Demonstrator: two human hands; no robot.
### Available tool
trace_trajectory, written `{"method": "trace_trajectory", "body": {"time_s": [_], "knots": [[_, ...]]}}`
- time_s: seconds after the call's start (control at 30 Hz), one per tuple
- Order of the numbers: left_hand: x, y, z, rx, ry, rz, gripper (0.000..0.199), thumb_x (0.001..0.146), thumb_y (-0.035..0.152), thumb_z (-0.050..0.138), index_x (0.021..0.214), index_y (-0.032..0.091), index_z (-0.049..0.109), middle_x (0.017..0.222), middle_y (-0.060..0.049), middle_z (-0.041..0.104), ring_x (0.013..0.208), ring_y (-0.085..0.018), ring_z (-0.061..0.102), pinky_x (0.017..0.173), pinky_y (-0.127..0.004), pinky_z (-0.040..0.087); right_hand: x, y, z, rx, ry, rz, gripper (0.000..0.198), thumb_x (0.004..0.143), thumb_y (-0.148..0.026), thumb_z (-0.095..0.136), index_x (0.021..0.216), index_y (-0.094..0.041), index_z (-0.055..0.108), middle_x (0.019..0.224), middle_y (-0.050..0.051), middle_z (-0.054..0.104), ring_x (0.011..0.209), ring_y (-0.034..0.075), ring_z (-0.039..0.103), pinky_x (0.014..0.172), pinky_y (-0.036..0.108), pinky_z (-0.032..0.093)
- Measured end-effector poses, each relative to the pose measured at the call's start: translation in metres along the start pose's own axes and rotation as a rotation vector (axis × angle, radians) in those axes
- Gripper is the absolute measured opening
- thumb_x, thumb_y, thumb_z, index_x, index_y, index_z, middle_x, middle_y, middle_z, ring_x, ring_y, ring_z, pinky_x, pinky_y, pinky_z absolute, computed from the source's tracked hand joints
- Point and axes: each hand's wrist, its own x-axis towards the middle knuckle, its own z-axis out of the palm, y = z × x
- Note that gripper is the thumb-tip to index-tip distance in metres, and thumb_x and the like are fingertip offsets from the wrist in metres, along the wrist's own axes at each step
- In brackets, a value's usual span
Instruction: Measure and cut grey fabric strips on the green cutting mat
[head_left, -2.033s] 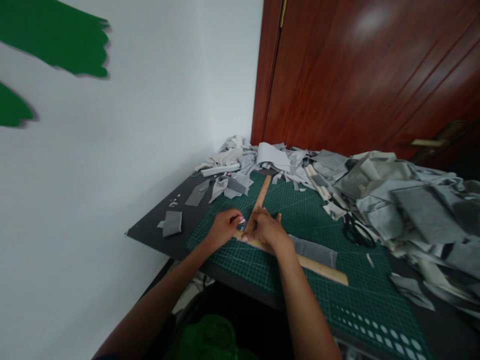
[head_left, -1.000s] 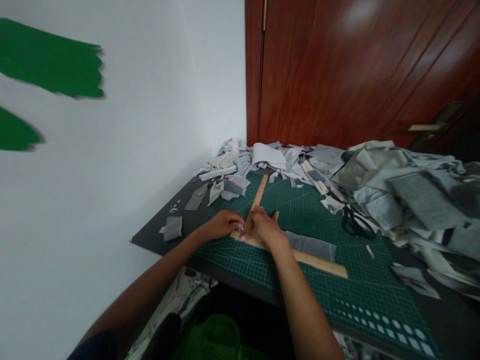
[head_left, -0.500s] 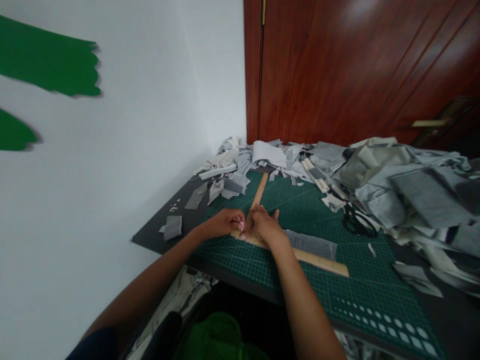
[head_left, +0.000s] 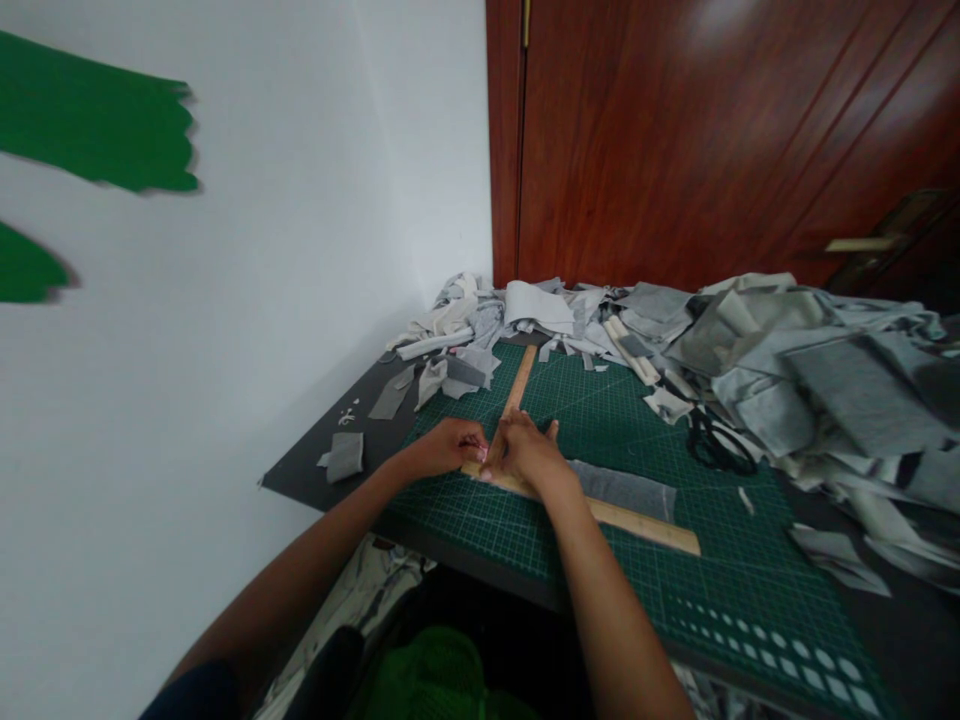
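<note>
At the corner of an L-shaped wooden ruler (head_left: 645,525), my left hand (head_left: 448,447) is closed in a pinch on a small pink piece (head_left: 483,454), mostly hidden by the fingers. My right hand (head_left: 529,455) presses down beside it, its fingers spread over the ruler where the two arms meet. One arm runs away from me, the other toward the right. Along the inner side of the right arm lies a grey fabric strip (head_left: 626,488), partly covered by the ruler and my right hand. Everything rests on a green cutting mat (head_left: 600,410).
Black-handled scissors (head_left: 718,442) lie on the mat's right side, near a large heap of grey fabric scraps (head_left: 840,390). More scraps (head_left: 457,330) pile up along the back by the wall. A folded grey piece (head_left: 346,456) sits on the dark tabletop (head_left: 296,465) at left.
The fingers of my left hand have shifted slightly, and less of the pink piece shows. My right hand and the ruler stay in place.
</note>
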Motion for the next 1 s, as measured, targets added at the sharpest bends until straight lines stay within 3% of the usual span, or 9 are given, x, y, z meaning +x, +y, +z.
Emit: {"method": "trace_trajectory", "body": {"time_s": [0.63,1.0], "knots": [[-0.0007,-0.0001,0.0064,0.055,0.039,0.035,0.006,0.082,0.02,0.065,0.079,0.016,0.068,0.073,0.0,0.07,0.069,-0.014,0.062,0.063,-0.023,0.041,-0.0017,0.0001,-0.0003,0.008,0.006,-0.007,0.081,0.076,-0.036,0.086,0.147,-0.016,0.053,0.168,0.025,0.027,0.157,0.039,0.021,0.117,0.078,0.007],[0.0054,-0.0005,0.0065,0.102,0.079,0.029,0.007,0.082,0.014,0.064,0.076,0.015,0.067,0.07,0.001,0.068,0.066,-0.013,0.06,0.063,-0.022,0.04,0.0018,0.0016,0.0025,0.005,0.007,0.007,0.086,0.073,-0.04,0.088,0.148,-0.018,0.053,0.168,0.023,0.029,0.156,0.04,0.022,0.118,0.077,0.006]]}}
